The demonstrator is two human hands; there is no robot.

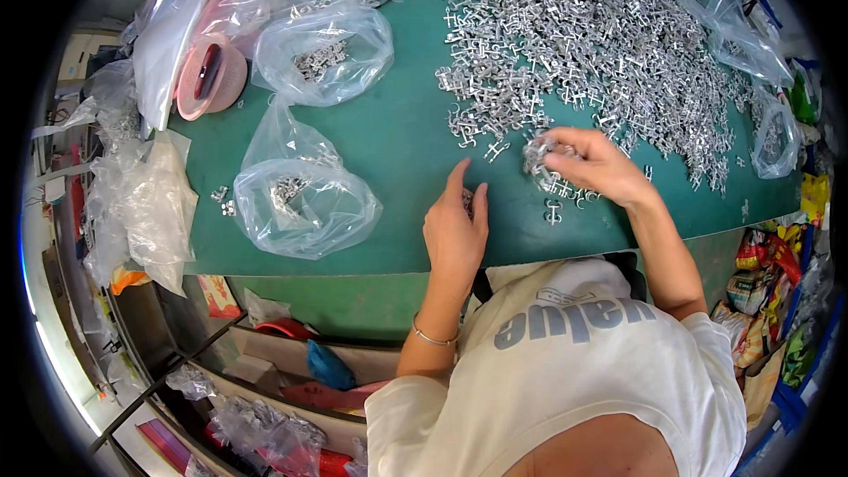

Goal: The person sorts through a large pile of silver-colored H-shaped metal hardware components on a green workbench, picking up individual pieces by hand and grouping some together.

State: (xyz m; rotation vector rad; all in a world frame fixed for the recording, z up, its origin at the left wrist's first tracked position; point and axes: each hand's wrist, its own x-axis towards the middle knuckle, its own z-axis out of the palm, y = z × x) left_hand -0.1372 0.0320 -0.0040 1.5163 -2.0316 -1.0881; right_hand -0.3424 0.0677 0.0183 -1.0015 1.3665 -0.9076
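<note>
Head view — our right hand [594,166] pinching cluster of small metal clips [541,162] near desk [397,132] front edge; left hand [455,225] cupped over few clips — big pile [592,44] at far edge.

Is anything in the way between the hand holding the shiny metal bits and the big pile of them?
No. The right hand grips a clump of metal clips right at the edge of the big pile. Only loose clips lie between them.

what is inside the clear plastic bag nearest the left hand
The clear plastic bag on the green table mat holds a small cluster of silvery metal clips. Crumpled film hides their count and any lying beneath.
</note>
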